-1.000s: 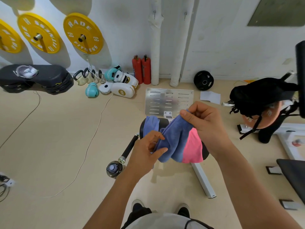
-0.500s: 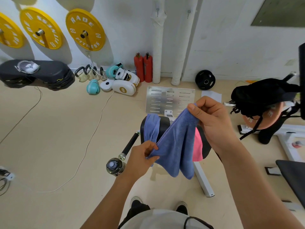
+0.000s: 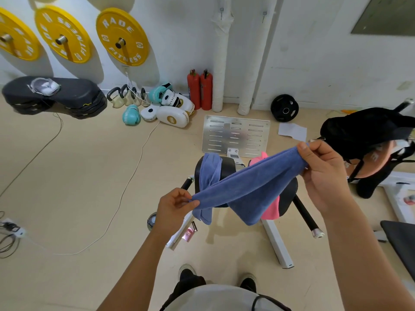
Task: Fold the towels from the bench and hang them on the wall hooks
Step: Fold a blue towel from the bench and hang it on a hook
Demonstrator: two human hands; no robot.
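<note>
Gym floor, white wall with yellow plates [image 3: 122,37] upper left. Frame centre – left hand [image 3: 174,204] and right hand [image 3: 322,170] each pinch an end of blue towel [image 3: 247,187], stretched above black worktop [image 3: 226,170]. Second blue towel [image 3: 208,173] and pink towel [image 3: 270,209] draped on worktop.

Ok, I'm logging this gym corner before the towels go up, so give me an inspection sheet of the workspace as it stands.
Surface: black padded bench, partly covered by towels.
Job's things: blue terry towel stretched in the air between both hands; second blue towel and pink towel draped over the bench; two wall hooks, bare.
Clutter: teal and white boxing gloves, black weight plate, black backpack.
Grippers: left hand and right hand each pinch a towel end.
Cables: white cord across the floor.
Surroundings: yellow weight plates on the wall, red extinguishers.
</note>
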